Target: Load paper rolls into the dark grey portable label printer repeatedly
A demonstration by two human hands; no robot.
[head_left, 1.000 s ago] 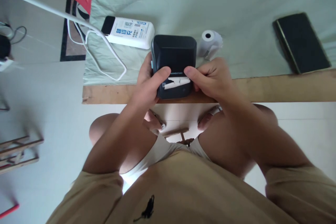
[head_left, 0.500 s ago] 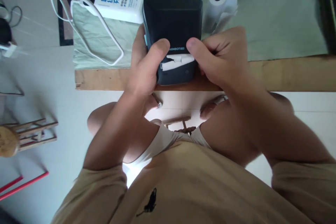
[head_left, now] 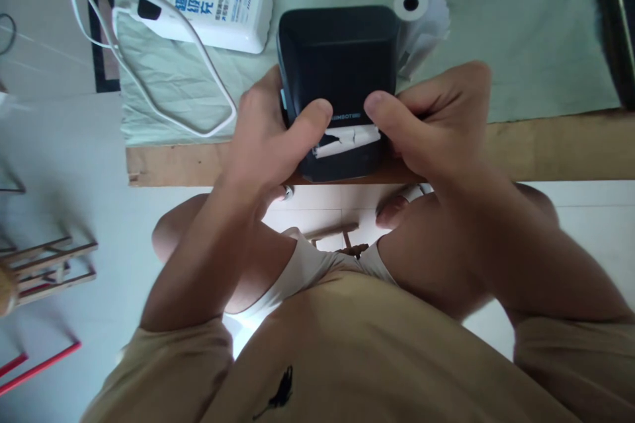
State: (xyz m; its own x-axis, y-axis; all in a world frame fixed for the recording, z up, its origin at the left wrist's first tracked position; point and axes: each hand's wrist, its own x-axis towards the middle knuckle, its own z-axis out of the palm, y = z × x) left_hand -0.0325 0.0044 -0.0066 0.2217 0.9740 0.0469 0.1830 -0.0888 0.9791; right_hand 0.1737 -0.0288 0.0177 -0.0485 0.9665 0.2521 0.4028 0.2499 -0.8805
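Observation:
A dark label printer (head_left: 340, 56) is held between my two hands near the table's front edge. My left hand (head_left: 278, 125) grips its left side, thumb on the top face and fingers beneath. On the other side my right hand (head_left: 436, 119) is closed round the edge, its thumb pressing on the top by the printed brand name. A crumpled strip of white paper (head_left: 347, 141) sticks out across the printer's slot, just below the lid. Behind my right hand stands a roll of white paper (head_left: 421, 20) with a loose end.
A white power bank (head_left: 218, 10) with blue print lies at the back left, and a white cable (head_left: 169, 115) loops from it. Pale green cloth (head_left: 520, 33) covers the table. A dark object (head_left: 618, 26) sits at the far right. A wooden stool (head_left: 44, 264) lies on the floor at left.
The printer has come slightly nearer to me in both hands and looks a little larger. The paper strip in its slot now looks flatter. My view has shifted a little.

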